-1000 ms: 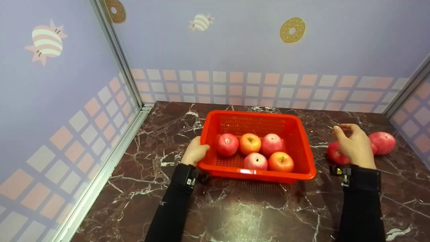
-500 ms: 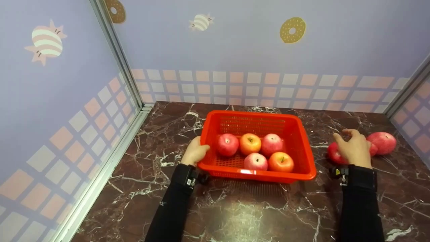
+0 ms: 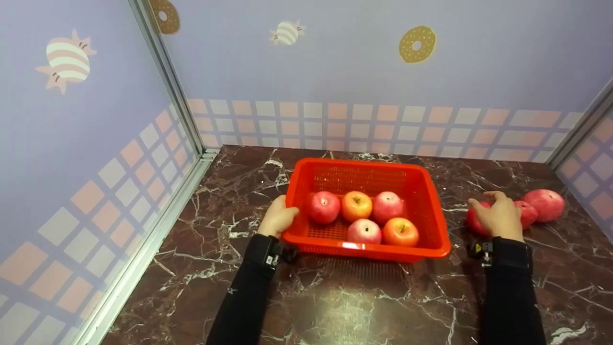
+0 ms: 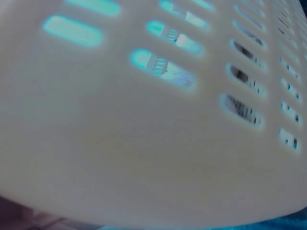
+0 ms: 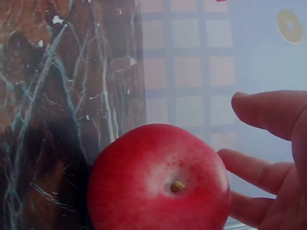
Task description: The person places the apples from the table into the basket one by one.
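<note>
My left hand grips the left rim of a red plastic basket, thumb over the edge. The basket's slotted wall fills the left wrist view, where no fingers show. Several red and yellow-orange apples lie inside, among them a yellow one. Over at the right, my right hand is above a red apple on the marble surface, partly covering it. In the right wrist view this apple shows its stem; the thumb stands apart from it, and fingertips are beside its far side. Contact there cannot be told.
Two more red apples, one partly behind the hand and one farther right, sit on the dark marble tabletop. Patterned wall panels stand behind and at both sides. A metal track runs along the left edge.
My right hand has come down and a little left, onto the leftmost loose apple, uncovering more of the middle one. The left hand and the basket stay put.
</note>
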A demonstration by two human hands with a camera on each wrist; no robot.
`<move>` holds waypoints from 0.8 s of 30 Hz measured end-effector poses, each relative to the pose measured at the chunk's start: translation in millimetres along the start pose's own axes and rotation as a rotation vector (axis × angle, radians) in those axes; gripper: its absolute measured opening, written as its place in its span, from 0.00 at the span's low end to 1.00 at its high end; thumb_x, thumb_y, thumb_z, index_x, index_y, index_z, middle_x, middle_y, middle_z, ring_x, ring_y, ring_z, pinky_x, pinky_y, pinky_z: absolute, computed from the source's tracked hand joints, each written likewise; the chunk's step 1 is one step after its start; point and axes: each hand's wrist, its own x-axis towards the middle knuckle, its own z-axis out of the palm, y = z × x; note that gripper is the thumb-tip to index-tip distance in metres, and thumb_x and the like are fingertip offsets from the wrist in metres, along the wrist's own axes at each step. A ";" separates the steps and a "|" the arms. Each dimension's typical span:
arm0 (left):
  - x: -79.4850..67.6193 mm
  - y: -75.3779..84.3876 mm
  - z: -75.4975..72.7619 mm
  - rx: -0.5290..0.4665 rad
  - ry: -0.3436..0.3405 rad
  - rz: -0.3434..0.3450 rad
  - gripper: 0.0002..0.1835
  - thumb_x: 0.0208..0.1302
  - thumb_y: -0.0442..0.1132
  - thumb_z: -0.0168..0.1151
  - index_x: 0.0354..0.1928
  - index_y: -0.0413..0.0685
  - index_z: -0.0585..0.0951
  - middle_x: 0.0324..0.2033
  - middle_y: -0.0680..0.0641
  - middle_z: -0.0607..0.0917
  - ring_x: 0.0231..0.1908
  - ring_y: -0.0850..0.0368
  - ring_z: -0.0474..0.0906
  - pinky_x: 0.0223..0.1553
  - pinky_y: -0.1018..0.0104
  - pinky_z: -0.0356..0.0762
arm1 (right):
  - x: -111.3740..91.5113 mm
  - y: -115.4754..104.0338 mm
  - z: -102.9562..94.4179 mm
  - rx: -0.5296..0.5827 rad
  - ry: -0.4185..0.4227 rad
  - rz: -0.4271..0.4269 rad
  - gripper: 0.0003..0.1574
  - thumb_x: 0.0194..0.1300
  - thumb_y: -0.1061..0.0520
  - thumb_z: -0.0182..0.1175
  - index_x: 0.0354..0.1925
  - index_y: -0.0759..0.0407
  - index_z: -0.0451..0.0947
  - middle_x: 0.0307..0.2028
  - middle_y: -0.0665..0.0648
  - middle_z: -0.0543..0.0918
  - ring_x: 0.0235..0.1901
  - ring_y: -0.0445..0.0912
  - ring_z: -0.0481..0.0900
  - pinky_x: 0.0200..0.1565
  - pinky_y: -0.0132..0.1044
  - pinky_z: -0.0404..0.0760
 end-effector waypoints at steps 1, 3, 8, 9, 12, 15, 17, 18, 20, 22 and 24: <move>0.2 -0.2 0.0 0.003 0.001 0.003 0.23 0.57 0.24 0.51 0.57 0.25 0.74 0.50 0.28 0.82 0.47 0.38 0.83 0.47 0.50 0.86 | 0.2 0.6 0.9 -0.002 0.002 -0.005 0.46 0.75 0.38 0.53 0.69 0.76 0.63 0.64 0.85 0.67 0.67 0.78 0.59 0.72 0.73 0.45; 0.5 -0.5 0.1 0.009 0.003 0.005 0.23 0.56 0.24 0.51 0.57 0.25 0.74 0.49 0.29 0.82 0.47 0.37 0.83 0.47 0.49 0.86 | 0.5 1.7 2.5 -0.014 0.003 -0.019 0.46 0.74 0.39 0.55 0.68 0.77 0.63 0.63 0.86 0.68 0.66 0.78 0.60 0.71 0.73 0.45; 1.1 -1.8 0.7 0.026 0.003 0.020 0.24 0.55 0.24 0.51 0.56 0.25 0.74 0.49 0.29 0.82 0.46 0.40 0.83 0.48 0.50 0.86 | 0.3 3.4 5.0 -0.029 -0.033 -0.025 0.47 0.69 0.42 0.62 0.69 0.76 0.63 0.63 0.86 0.66 0.62 0.81 0.59 0.66 0.74 0.52; 1.0 -1.7 0.7 0.026 0.003 0.022 0.24 0.55 0.24 0.51 0.56 0.25 0.74 0.49 0.29 0.82 0.46 0.40 0.83 0.48 0.50 0.86 | 0.3 3.6 5.4 -0.029 -0.046 -0.023 0.48 0.68 0.42 0.63 0.69 0.75 0.63 0.63 0.86 0.66 0.62 0.82 0.59 0.65 0.74 0.54; 0.7 -1.2 0.9 0.008 -0.001 0.019 0.24 0.55 0.24 0.50 0.56 0.25 0.74 0.50 0.28 0.82 0.46 0.38 0.84 0.48 0.49 0.86 | 0.4 4.5 6.8 -0.037 -0.082 -0.021 0.50 0.65 0.43 0.67 0.70 0.73 0.63 0.63 0.87 0.65 0.59 0.83 0.60 0.62 0.74 0.58; 0.1 -0.1 1.0 -0.012 -0.006 0.011 0.24 0.55 0.23 0.50 0.56 0.24 0.74 0.50 0.27 0.81 0.47 0.36 0.84 0.48 0.49 0.86 | -0.4 5.6 8.2 -0.058 -0.107 -0.022 0.52 0.62 0.41 0.69 0.70 0.71 0.62 0.62 0.87 0.65 0.58 0.84 0.62 0.59 0.74 0.62; -0.1 0.1 1.3 -0.018 -0.006 0.011 0.24 0.55 0.23 0.50 0.56 0.24 0.74 0.51 0.27 0.81 0.48 0.35 0.84 0.48 0.49 0.86 | -1.4 6.6 9.0 -0.073 -0.117 -0.020 0.53 0.61 0.39 0.70 0.70 0.70 0.62 0.61 0.87 0.65 0.57 0.85 0.63 0.57 0.74 0.65; -0.3 0.0 1.4 -0.018 -0.005 0.011 0.24 0.54 0.23 0.50 0.56 0.24 0.74 0.51 0.27 0.81 0.47 0.36 0.84 0.48 0.49 0.86 | -1.9 7.0 9.3 -0.078 -0.122 -0.018 0.54 0.61 0.38 0.70 0.70 0.70 0.62 0.60 0.87 0.65 0.56 0.85 0.63 0.57 0.74 0.66; -0.1 -0.3 1.5 -0.014 -0.001 0.011 0.24 0.54 0.23 0.50 0.56 0.24 0.74 0.50 0.27 0.82 0.47 0.37 0.84 0.47 0.49 0.86 | -3.2 7.8 10.0 -0.083 -0.126 -0.012 0.55 0.59 0.36 0.70 0.69 0.69 0.62 0.59 0.86 0.66 0.56 0.84 0.64 0.56 0.74 0.68; -0.1 -0.3 1.2 -0.012 0.000 0.007 0.24 0.55 0.23 0.50 0.56 0.24 0.74 0.50 0.27 0.81 0.47 0.38 0.84 0.48 0.49 0.86 | -3.6 9.2 10.9 -0.081 -0.117 -0.024 0.56 0.58 0.35 0.71 0.68 0.70 0.63 0.57 0.85 0.68 0.56 0.81 0.66 0.57 0.72 0.69; 0.2 -0.6 0.8 -0.011 -0.003 0.005 0.24 0.55 0.23 0.50 0.57 0.24 0.73 0.51 0.27 0.81 0.47 0.37 0.84 0.48 0.49 0.86 | -3.5 11.0 11.8 -0.078 -0.106 -0.036 0.56 0.57 0.35 0.72 0.67 0.70 0.64 0.56 0.85 0.70 0.56 0.78 0.68 0.58 0.71 0.69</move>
